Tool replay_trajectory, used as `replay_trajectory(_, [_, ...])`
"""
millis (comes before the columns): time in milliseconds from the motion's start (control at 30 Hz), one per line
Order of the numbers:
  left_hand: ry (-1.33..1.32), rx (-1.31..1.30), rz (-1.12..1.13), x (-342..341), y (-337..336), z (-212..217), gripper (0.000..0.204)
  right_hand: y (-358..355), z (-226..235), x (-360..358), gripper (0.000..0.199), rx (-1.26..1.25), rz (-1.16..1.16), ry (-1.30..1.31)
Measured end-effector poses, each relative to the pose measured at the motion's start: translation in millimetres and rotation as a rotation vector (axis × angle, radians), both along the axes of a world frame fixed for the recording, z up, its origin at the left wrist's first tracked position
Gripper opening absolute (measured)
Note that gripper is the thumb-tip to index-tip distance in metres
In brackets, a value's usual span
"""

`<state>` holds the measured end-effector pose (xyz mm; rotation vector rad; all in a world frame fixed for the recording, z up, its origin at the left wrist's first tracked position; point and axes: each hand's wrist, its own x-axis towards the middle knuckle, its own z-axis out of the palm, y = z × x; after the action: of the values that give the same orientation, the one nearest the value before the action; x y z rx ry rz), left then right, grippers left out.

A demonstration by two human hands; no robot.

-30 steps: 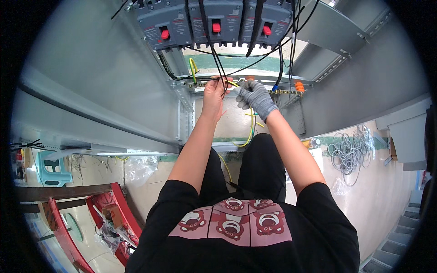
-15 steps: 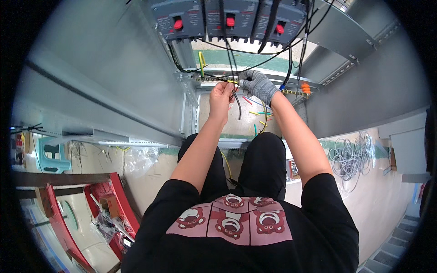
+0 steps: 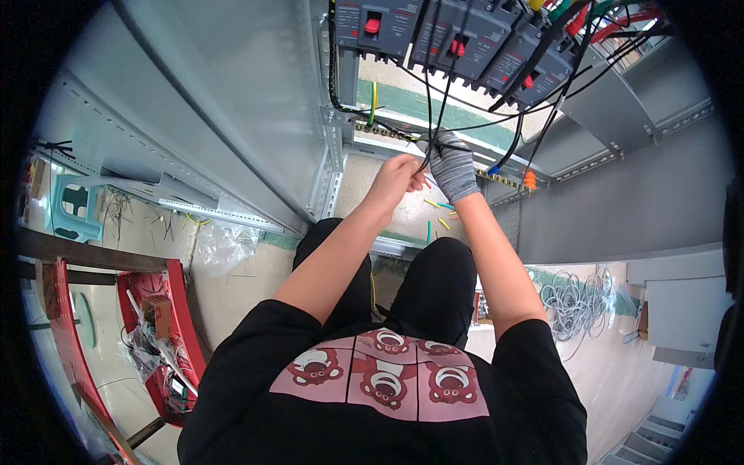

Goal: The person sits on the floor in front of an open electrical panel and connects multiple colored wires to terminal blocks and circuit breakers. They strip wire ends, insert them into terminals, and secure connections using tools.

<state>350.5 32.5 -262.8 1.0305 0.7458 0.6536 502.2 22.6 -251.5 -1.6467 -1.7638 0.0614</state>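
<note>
My left hand [image 3: 397, 184], bare, is closed with its fingertips around a thin black wire [image 3: 432, 101] that hangs from above. Close beside it, my right hand [image 3: 452, 167] wears a grey knit glove; its fingers are curled at the brass terminal bar [image 3: 381, 132], and what they grip is hidden. Black wires cross in front of the glove. A yellow-green wire [image 3: 373, 105] rises from the bar to the left of my hands.
Grey circuit breakers [image 3: 457, 50] with red levers hang above. Metal cabinet panels [image 3: 240, 108] flank both sides. Cut sleeve pieces [image 3: 443, 223] lie on the floor below. An orange insulator [image 3: 530, 180] stands at the bar's right end. Grey cable [image 3: 573, 306] lies coiled at the right.
The view has turned, so the breakers appear farther right. My left hand has turned and its fingers point more to the right. My right hand stays at the bar.
</note>
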Motion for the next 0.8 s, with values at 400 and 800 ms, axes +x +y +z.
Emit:
replay_trajectory(400, [-0.519, -0.131, 0.091, 22, 23, -25, 0.018, -14, -7, 0, 0.023, -0.664, -0.156, 1.484])
replay_trajectory(800, [0.050, 0.183, -0.197, 11, 54, -24, 0.015, -33, -5, -14, 0.019, -0.179, -0.214, 0.423])
